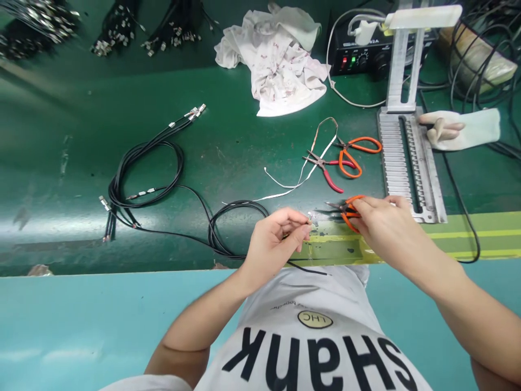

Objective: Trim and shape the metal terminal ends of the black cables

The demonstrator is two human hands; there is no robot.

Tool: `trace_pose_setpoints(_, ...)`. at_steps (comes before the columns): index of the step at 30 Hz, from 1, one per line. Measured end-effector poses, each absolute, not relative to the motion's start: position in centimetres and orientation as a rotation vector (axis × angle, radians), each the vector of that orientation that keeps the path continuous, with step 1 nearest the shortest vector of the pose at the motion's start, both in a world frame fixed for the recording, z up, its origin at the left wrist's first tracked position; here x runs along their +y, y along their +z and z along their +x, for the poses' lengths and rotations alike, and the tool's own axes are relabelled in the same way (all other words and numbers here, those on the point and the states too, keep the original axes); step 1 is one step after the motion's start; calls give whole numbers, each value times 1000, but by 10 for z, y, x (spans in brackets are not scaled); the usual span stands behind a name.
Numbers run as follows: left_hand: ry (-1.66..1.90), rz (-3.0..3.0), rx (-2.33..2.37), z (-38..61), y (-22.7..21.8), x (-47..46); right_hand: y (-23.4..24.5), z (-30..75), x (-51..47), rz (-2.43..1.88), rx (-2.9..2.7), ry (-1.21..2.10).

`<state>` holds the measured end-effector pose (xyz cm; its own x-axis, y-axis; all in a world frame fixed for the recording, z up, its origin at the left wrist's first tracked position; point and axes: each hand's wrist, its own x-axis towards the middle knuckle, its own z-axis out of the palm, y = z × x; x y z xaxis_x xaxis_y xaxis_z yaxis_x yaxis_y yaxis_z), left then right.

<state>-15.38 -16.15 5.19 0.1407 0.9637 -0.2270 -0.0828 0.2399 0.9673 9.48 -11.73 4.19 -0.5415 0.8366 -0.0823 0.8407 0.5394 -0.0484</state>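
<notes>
My left hand [280, 233] is closed, its thumb and fingertips pinching a tiny brass-coloured cable end [309, 221]. Just left of it lies a loop of thin black cable [222, 233], partly hidden by the hand; a black length sticks out below the wrist. My right hand [382, 222] is closed around the handles of small orange-handled scissors [345, 209], whose tips point left toward the pinched end, apart from it. Red-handled pliers [325, 165] and another orange-handled cutting tool [360, 155] rest farther back, touching a thin pale strip [285, 187].
A coiled black cable bundle [146, 174] with metal ends lies left. A slotted metal fixture [401, 163] stands right, a white glove [468, 129] beside it. At the back are a crumpled white cloth [285, 60], a black control box [362, 57] and several cable bunches [116, 32].
</notes>
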Motion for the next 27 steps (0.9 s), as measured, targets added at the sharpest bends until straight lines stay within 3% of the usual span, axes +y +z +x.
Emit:
trace_pose_setpoints(4,1045,1302,1267,-151,52,-165,49,92,-115,1423,2764,-300)
trace_pose_setpoints(12,1097,1688,1404,-145,49,-164,63,73,-134,1406,3435,-471)
trace_pose_setpoints(24,1056,1308,1311,-147,47,-162,21,59,-148,1415,3539,-338)
trace_pose_setpoints(27,1046,1213,1281,-148,47,-160,19,52,-148,1504,3548,-612)
